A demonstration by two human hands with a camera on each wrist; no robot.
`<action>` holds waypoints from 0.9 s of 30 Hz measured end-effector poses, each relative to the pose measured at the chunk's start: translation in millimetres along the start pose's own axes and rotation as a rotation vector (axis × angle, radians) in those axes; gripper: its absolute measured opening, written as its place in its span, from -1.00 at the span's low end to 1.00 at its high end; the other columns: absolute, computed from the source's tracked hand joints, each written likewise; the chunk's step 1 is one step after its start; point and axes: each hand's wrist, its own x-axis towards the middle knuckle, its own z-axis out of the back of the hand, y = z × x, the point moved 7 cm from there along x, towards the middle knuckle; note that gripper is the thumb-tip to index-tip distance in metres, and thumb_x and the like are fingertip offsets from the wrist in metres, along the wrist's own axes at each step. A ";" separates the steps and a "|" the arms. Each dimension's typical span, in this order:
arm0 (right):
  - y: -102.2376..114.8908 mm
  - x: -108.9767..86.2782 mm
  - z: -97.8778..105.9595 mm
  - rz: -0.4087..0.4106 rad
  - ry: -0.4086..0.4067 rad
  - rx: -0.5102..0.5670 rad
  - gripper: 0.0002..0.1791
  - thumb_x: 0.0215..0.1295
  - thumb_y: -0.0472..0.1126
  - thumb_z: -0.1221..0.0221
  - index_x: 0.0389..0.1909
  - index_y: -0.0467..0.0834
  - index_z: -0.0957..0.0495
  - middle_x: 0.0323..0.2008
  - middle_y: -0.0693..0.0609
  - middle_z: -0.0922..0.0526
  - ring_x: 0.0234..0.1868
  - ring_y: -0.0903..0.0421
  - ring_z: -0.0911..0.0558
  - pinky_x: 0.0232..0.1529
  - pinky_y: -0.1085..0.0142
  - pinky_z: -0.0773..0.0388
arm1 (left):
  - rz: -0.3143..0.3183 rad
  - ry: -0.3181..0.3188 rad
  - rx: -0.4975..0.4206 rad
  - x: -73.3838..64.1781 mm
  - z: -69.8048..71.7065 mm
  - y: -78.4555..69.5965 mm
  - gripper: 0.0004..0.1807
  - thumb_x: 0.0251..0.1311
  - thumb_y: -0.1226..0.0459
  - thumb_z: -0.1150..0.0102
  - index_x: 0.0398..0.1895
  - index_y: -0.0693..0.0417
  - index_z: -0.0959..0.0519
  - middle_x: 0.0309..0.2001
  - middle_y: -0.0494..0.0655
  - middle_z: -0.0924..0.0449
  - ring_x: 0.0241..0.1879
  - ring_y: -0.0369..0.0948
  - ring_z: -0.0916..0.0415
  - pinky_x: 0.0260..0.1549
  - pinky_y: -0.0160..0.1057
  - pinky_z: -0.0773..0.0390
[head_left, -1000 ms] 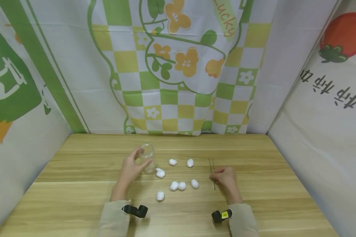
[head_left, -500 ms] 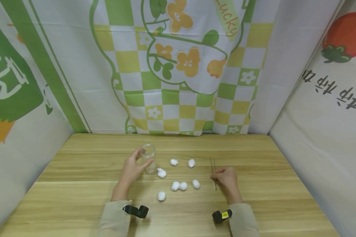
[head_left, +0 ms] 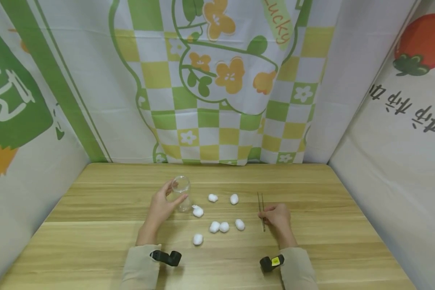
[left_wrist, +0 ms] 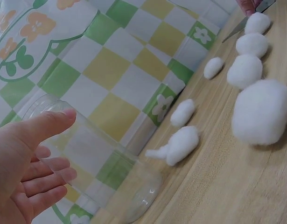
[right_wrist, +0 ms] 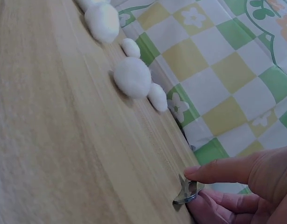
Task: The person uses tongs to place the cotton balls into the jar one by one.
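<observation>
My left hand [head_left: 162, 207] holds a clear jar [head_left: 184, 204] that stands upright on the wooden table. In the left wrist view, the thumb lies along the near side of the jar [left_wrist: 103, 163] and the fingers reach round behind it. My right hand [head_left: 278, 218] pinches a pair of metal tweezers [right_wrist: 184, 199] between thumb and fingers, low over the table at the right. In the head view, the two prongs point toward the back, apart from each other, with nothing between them. Several white cotton balls [head_left: 224, 227] lie between the hands; one cotton ball [head_left: 198, 212] with a loose tuft is beside the jar.
The wooden table [head_left: 116, 193] ends at the back against a checked curtain [head_left: 206, 137]. Printed cloth walls [head_left: 384, 161] close in both sides. Black wrist cameras [head_left: 166, 257] are strapped over the beige sleeves [head_left: 140, 268].
</observation>
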 end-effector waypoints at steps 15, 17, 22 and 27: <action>-3.3 2.2 2.2 -0.052 0.037 0.050 -0.74 -0.01 -0.41 -0.37 -0.27 -0.44 -0.62 -0.50 -0.06 -0.66 -0.62 0.26 -0.55 -0.55 0.49 -0.67 | -0.011 -0.015 0.007 1.0 -0.3 0.6 -0.23 0.13 0.18 -0.35 0.34 0.33 -0.27 0.23 0.33 -0.46 0.24 0.24 -0.43 0.34 0.10 -0.44; -4.5 3.5 1.7 -0.047 0.056 0.064 -0.75 0.01 -0.41 -0.35 -0.27 -0.46 -0.62 -0.52 -0.05 -0.66 -0.61 0.25 -0.55 -0.56 0.49 -0.67 | -0.012 -0.013 0.011 0.9 -0.3 0.5 -0.23 0.13 0.18 -0.34 0.34 0.34 -0.27 0.24 0.33 -0.46 0.25 0.25 -0.43 0.34 0.10 -0.43; -7.6 6.5 0.7 -0.058 0.116 0.117 -0.75 0.05 -0.42 -0.30 -0.24 -0.48 -0.60 -0.58 0.02 -0.61 -0.59 0.25 -0.55 -0.57 0.53 -0.63 | -0.015 -0.010 0.012 0.6 0.5 0.0 -0.22 0.14 0.16 -0.34 0.35 0.34 -0.25 0.24 0.34 -0.45 0.25 0.25 -0.43 0.34 0.11 -0.42; -7.4 5.2 -0.8 -0.066 0.195 0.213 -0.73 0.08 -0.45 -0.26 -0.21 -0.53 -0.56 -0.63 0.08 -0.62 -0.60 0.28 -0.59 -0.58 0.54 -0.63 | -0.010 -0.002 0.006 -0.3 0.7 -0.2 -0.21 0.15 0.14 -0.33 0.36 0.32 -0.24 0.26 0.33 -0.44 0.26 0.24 -0.42 0.36 0.12 -0.39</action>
